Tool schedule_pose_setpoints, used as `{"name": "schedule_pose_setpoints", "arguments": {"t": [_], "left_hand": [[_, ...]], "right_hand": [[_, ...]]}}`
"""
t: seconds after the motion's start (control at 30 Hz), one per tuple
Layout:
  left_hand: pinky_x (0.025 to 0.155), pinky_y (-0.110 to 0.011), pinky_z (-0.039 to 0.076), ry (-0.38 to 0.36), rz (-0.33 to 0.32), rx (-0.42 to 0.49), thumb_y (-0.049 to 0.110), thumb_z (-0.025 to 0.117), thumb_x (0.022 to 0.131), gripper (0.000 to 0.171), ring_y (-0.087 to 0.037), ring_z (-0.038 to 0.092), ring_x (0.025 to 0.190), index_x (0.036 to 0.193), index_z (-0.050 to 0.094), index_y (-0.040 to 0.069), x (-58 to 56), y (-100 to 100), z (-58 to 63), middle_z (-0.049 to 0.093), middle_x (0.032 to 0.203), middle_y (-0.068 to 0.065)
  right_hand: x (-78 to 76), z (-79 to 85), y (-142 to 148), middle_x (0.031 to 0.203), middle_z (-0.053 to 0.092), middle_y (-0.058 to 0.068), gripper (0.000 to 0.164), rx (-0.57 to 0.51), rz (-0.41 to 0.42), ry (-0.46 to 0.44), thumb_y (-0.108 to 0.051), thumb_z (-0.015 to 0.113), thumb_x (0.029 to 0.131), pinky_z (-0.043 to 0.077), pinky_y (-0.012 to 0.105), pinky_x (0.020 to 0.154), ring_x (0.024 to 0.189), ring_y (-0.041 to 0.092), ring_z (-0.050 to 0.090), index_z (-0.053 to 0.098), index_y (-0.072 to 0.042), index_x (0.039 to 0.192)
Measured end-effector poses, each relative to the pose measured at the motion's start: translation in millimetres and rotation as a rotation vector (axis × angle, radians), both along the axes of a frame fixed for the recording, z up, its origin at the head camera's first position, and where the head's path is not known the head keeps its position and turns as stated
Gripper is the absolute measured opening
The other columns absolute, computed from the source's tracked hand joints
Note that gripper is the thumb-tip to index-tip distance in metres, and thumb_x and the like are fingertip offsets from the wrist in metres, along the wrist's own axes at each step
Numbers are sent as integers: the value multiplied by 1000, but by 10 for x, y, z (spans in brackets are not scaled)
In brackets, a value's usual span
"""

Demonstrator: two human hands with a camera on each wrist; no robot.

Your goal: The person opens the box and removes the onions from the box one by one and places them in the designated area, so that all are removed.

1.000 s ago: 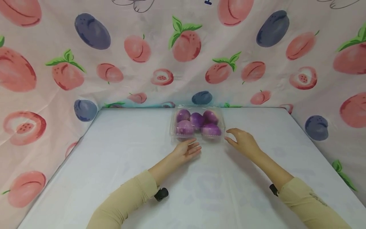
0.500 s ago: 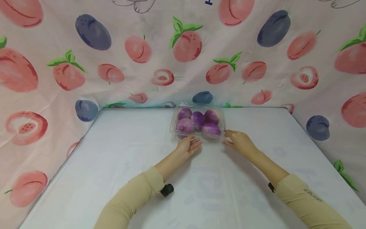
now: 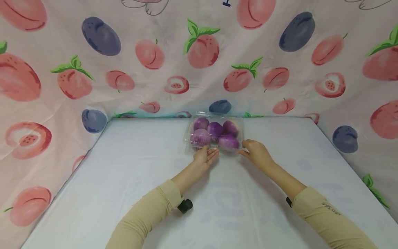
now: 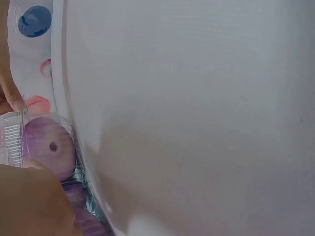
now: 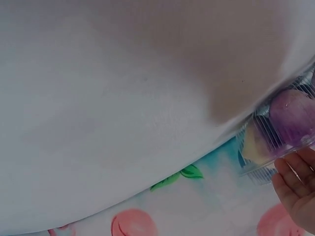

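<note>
Several red onions [image 3: 215, 128] lie inside a clear plastic clamshell box [image 3: 236, 119] at the table's far edge. My left hand [image 3: 203, 159] is at the front of the box, fingers straight and thumb at the front rim. Its palm also shows in the right wrist view, fingertips right at the rim. My right hand [image 3: 258, 154] pinches the box's front right corner between thumb and fingers. In the left wrist view, one fingertip of the right hand [image 4: 12, 93] presses the ribbed rim beside an onion [image 4: 49, 147].
A white cloth covers the table [image 3: 155, 173]. Behind and beside it hangs a fruit-printed curtain [image 3: 174, 41], and its back fold is close behind the box.
The right hand has moved left onto the box's corner. The left hand has shifted slightly right and forward to the front rim. The box has tilted or shifted slightly.
</note>
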State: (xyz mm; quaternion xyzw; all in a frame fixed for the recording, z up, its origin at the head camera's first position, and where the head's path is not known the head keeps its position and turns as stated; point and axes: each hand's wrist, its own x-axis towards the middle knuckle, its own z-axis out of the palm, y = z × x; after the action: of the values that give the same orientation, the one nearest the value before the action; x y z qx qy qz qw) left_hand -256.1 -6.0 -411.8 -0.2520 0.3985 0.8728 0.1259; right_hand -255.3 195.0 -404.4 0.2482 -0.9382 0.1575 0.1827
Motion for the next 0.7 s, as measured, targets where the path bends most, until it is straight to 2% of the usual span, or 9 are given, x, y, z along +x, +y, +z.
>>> {"name": "schedule_pose_setpoints", "arguments": {"t": [0.17,0.3,0.4,0.47,0.57,0.7], "left_hand": [[92,-31,52,52,-14,-79,7,41,100,33,-30,65,107,129,42,-10,-9,-36,-11,63,83,-11],[91,-31,52,60,-61,-106,4,42,98,32,-26,70,93,126,45,-13,-30,-91,-19,64,73,-8],[90,-30,52,46,-109,-86,1,42,97,34,-21,71,81,127,46,-13,-53,-140,-32,65,69,-8],[89,-29,52,37,-136,-73,1,42,96,34,-17,70,74,128,46,-12,-63,-167,-43,66,67,-7],[87,-28,53,48,-161,-77,0,41,96,35,-15,70,71,129,44,-12,-60,-194,-58,66,67,-7],[86,-30,53,67,-169,-104,-1,41,96,35,-16,70,72,128,44,-14,-40,-195,-61,66,67,-7]], "right_hand": [[9,-2,-26,65,59,10,22,1,35,43,-13,73,77,47,35,54,56,19,53,57,0,71],[17,-60,-18,64,59,10,18,102,121,221,-7,71,79,50,31,55,57,20,55,56,1,71],[16,-119,5,68,64,13,14,197,167,379,-2,71,76,56,32,64,65,25,62,59,4,74],[10,-147,16,72,65,15,13,245,185,444,0,72,74,57,33,69,69,27,64,59,5,76],[-4,-180,26,75,64,16,14,235,198,461,3,70,74,57,32,69,72,28,64,58,6,80],[-15,-190,33,74,61,17,15,122,201,426,4,67,77,57,31,64,70,29,63,54,8,82]]}}
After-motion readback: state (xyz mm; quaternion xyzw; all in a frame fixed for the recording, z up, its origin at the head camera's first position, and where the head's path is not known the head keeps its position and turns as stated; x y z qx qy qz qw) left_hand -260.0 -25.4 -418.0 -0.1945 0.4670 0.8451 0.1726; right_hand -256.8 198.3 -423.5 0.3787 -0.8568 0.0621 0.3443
